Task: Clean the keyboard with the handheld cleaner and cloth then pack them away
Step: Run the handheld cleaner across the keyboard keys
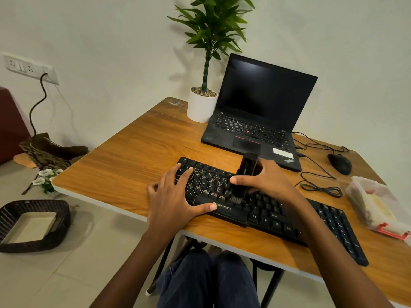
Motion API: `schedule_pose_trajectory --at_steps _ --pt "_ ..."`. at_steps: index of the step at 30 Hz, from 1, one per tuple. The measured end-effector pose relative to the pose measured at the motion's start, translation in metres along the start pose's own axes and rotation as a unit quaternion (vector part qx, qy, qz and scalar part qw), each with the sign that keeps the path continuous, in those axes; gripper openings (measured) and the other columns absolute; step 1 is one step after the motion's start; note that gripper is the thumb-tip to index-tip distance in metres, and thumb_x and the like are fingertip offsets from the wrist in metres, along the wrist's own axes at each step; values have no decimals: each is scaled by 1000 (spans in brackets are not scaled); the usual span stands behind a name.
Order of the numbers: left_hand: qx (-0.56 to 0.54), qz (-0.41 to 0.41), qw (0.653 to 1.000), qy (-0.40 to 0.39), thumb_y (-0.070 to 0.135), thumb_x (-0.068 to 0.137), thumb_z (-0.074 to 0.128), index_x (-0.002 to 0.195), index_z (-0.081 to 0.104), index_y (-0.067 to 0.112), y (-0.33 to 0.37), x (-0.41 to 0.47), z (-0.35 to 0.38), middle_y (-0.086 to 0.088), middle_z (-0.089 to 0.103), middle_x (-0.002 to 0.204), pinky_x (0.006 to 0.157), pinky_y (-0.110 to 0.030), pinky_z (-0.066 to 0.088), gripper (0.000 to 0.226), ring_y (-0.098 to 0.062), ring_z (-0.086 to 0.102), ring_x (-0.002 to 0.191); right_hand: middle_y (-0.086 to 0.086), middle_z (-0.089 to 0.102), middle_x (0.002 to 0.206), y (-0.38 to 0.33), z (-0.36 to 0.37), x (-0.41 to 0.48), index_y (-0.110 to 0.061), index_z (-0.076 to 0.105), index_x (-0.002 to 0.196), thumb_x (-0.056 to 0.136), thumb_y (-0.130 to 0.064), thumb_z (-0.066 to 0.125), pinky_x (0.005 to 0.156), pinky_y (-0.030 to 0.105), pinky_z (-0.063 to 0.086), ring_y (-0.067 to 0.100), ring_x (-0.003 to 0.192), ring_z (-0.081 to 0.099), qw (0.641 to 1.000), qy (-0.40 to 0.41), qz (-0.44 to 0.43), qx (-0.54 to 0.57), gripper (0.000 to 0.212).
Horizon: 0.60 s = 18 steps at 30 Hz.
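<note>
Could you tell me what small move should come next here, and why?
Probably slide the handheld cleaner rightward along the keyboard: the right hand grips it brush-down on the left-middle keys, the left hand presses the left end, and most keys lie to its right.

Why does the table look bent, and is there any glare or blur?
Head view: the wide-angle lens bows the edges of the table; soft glare crosses the laptop screen; the plant casts a faint shadow on the wall; the keyboard looks fairly sharp.
</note>
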<state>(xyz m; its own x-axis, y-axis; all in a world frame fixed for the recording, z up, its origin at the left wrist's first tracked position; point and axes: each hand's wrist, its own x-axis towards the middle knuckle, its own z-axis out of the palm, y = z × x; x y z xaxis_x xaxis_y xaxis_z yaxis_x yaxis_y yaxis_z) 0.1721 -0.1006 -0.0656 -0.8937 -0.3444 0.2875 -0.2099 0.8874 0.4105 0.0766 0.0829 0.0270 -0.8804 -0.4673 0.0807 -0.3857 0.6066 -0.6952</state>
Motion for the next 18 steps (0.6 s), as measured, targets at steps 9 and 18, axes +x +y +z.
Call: schedule_pose_trajectory --at_steps 9,18 --pt "-13 8 1000 27 99 50 10 142 36 27 0 -1 1 -3 35 148 97 -49 29 119 -23 39 131 -14 59 82 9 3 4 -18 55 94 63 -37 81 58 11 42 -2 74 56 996 84 -15 12 45" --pt "-12 6 999 31 99 49 11 143 33 29 0 -1 2 -3 30 150 99 -46 24 119 -22 36 132 -15 60 87 6 2 10 -23 55 95 62 -41 80 62 13 42 -1 79 58 999 36 -40 -7 45"
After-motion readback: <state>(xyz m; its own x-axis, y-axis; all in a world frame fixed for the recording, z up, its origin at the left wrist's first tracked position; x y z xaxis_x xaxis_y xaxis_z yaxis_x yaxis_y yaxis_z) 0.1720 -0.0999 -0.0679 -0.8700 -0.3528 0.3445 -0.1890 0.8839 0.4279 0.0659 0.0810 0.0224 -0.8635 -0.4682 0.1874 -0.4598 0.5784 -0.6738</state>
